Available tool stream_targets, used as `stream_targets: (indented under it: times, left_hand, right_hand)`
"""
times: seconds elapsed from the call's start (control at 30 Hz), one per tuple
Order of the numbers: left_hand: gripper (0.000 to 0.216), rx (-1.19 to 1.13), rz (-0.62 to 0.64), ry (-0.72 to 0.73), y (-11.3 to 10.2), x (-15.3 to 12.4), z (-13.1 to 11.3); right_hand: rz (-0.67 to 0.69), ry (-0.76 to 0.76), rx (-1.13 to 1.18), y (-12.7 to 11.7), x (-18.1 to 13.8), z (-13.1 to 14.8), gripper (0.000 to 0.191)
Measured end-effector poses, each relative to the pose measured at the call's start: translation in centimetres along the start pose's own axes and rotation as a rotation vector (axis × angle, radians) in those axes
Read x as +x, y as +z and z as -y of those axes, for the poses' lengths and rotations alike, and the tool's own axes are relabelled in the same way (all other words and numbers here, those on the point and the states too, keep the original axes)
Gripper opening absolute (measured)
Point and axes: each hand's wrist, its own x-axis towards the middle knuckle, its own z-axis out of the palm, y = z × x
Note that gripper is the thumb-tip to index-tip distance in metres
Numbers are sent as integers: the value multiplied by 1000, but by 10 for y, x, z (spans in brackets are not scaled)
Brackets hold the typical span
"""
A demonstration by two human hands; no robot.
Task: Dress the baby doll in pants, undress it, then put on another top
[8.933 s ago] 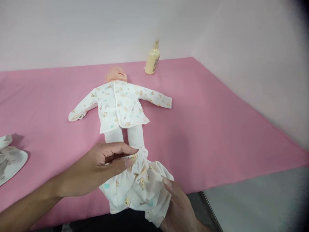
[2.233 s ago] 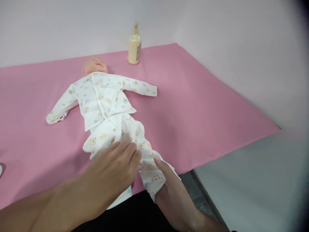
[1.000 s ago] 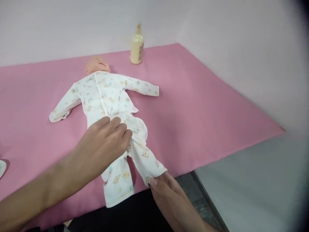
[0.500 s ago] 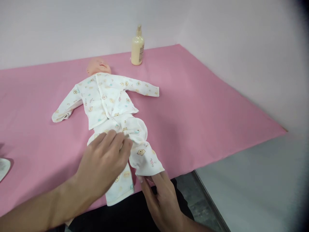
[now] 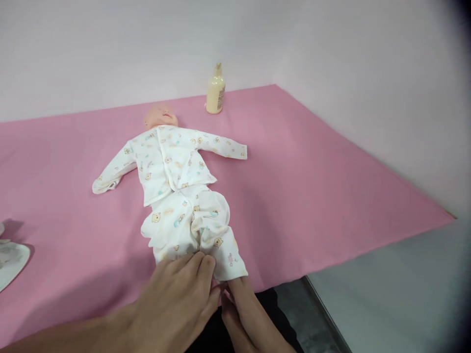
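Note:
A baby doll (image 5: 162, 116) lies on its back on the pink sheet (image 5: 312, 186), head away from me. It wears a white printed shirt (image 5: 172, 159) and matching trousers (image 5: 191, 223). My left hand (image 5: 176, 301) lies over the lower end of one trouser leg, fingers pressed together and curled on the cloth, hiding that cuff. My right hand (image 5: 245, 306) comes up from below, and its fingertips hold the cuff of the other trouser leg (image 5: 231, 264) at the sheet's near edge. The two hands touch each other.
A cream pump bottle (image 5: 216, 90) stands at the far edge of the sheet, beyond the doll's head. A white printed cloth (image 5: 11, 257) lies at the left edge. A pale wall runs behind and to the right. Grey floor (image 5: 386, 304) shows at the lower right.
The trousers went from around the doll's feet up to its waist. In the last second my left hand slid from the waist down to the leg end, and the right stayed at the cuff.

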Motion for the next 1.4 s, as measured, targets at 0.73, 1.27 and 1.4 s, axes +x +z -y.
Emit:
stream_targets:
  times: [0.73, 1.27, 1.4]
  left_hand:
    - [21, 373, -79, -119, 18, 0, 3]
    - [39, -53, -402, -642, -22, -9, 99]
    - [36, -73, -374, -562, -25, 4, 106]
  right_hand:
    - [-219, -171, -278, -42, 4, -19, 31]
    - [-5, -185, -525, -105, 138, 30, 28]
    - [142, -191, -571, -98, 161, 23, 20]
